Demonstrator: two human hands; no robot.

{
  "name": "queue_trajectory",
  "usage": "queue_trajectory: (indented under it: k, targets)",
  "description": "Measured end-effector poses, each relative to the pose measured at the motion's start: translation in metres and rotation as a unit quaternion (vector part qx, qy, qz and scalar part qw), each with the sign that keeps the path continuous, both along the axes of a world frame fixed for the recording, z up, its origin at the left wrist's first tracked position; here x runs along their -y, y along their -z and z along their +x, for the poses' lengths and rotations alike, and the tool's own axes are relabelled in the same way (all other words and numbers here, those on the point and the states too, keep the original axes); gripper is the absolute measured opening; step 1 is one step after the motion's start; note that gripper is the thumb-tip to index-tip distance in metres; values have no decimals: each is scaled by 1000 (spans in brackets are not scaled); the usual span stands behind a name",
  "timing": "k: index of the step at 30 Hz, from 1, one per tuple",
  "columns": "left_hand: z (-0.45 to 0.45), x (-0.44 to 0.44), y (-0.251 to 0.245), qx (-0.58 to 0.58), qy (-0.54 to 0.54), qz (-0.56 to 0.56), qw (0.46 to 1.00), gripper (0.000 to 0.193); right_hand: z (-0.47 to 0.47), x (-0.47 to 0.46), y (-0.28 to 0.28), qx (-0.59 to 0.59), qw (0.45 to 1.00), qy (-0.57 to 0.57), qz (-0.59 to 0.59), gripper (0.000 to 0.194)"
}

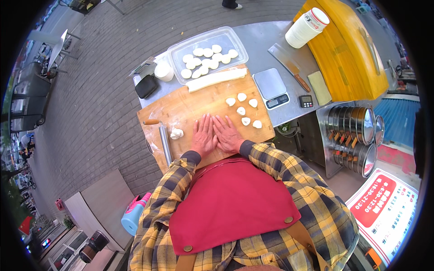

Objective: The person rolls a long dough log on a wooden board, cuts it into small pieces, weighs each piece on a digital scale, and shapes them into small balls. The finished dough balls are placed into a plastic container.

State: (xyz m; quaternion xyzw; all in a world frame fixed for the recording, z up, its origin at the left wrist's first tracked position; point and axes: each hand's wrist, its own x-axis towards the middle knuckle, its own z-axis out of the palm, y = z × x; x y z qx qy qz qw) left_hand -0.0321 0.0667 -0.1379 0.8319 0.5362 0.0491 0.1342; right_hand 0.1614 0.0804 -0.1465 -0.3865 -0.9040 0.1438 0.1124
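My left hand (pixel 204 136) and my right hand (pixel 228 135) lie side by side, palms down, near the front edge of a wooden board (pixel 183 105). Whatever may be beneath the palms is hidden. Left of them sit a small lump of dough (pixel 176 133) and a metal roller with a wooden handle (pixel 164 145). Several small dough pieces (pixel 241 111) stand to the right. A long flat dough strip (pixel 217 80) lies along the board's far edge. Beyond it, a clear plastic tray (pixel 242 50) holds many round dough pieces (pixel 205 62).
Right of the board are a digital kitchen scale (pixel 270 84), a cleaver (pixel 288 66), a timer (pixel 306 101), a folded cloth (pixel 319 88), stacked paper cups (pixel 301 32) and a yellow box (pixel 349 50). A black pouch (pixel 146 86) and white cup (pixel 164 71) stand at the far left.
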Motion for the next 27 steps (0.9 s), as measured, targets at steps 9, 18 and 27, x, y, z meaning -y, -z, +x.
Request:
queue_trajectory:
  k: [9, 18, 27]
  targets:
    - [-6, -7, -2, 43, -2, 11, 999, 77, -6, -5, -15, -10, 1000, 14, 0, 70]
    - [-41, 18, -41, 78, -8, -35, 996, 51, 42, -4, -38, 59, 983, -119, -129, 35]
    - [-41, -61, -4, 79, -172, -218, 957, 31, 40, -90, -35, 33, 945, -67, -318, 25]
